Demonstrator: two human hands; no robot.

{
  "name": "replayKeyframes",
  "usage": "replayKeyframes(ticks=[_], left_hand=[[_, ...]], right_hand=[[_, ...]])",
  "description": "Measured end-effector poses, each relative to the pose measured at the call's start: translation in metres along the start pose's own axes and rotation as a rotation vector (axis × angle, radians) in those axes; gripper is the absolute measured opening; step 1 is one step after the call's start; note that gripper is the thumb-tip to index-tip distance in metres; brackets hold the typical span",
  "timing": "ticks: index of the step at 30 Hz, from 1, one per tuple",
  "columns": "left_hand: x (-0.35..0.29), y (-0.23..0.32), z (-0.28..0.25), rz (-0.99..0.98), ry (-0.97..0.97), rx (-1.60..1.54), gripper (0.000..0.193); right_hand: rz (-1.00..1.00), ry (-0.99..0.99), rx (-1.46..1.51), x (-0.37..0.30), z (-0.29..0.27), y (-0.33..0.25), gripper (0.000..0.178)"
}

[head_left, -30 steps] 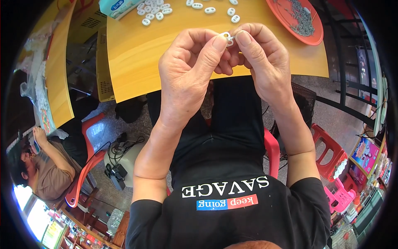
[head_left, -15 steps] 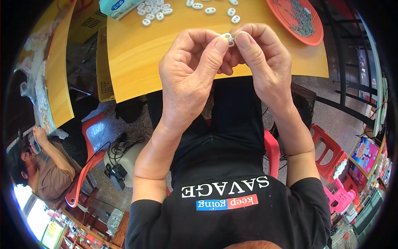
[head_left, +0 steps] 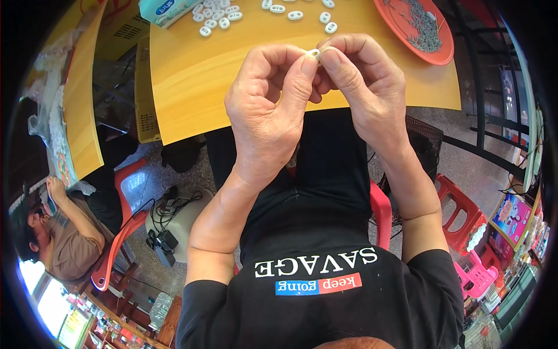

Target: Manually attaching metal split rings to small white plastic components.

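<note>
Both hands meet above the counter edge — left hand and right hand pinching one small white piece between fingertips, equally near; we can't tell its long axis.

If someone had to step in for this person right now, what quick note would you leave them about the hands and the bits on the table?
Left hand and right hand: raised together over the near edge of the yellow table, fingertips pinching one small white oval piece between them.
Supplies: loose white pieces lie scattered at the table's far side; a red plate at far right holds a heap of small grey metal parts.
Done: cannot tell; no finished pile stands apart.
Left: the many loose white pieces still on the table, it seems.
</note>
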State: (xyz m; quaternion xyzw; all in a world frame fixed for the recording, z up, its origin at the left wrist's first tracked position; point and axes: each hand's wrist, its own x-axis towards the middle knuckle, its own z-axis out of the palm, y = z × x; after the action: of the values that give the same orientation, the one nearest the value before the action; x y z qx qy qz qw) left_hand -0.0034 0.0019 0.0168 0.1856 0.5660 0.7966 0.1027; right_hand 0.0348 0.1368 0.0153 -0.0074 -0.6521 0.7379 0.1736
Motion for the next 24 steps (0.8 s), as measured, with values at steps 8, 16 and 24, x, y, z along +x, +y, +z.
replayKeyframes(ticks=[8,16,24], left_hand=[[0.011,-0.020,-0.010,-0.132,0.024,-0.022,0.013],[0.009,-0.026,-0.023,-0.256,0.029,-0.220,0.014],[0.009,-0.032,-0.040,-0.280,0.071,-0.309,0.010]], right_hand=[[0.217,-0.008,0.030,0.007,-0.010,0.017,0.020],[0.172,-0.010,-0.051,0.019,-0.042,0.018,0.024],[0.008,0.031,-0.811,0.050,-0.079,0.025,0.017]])
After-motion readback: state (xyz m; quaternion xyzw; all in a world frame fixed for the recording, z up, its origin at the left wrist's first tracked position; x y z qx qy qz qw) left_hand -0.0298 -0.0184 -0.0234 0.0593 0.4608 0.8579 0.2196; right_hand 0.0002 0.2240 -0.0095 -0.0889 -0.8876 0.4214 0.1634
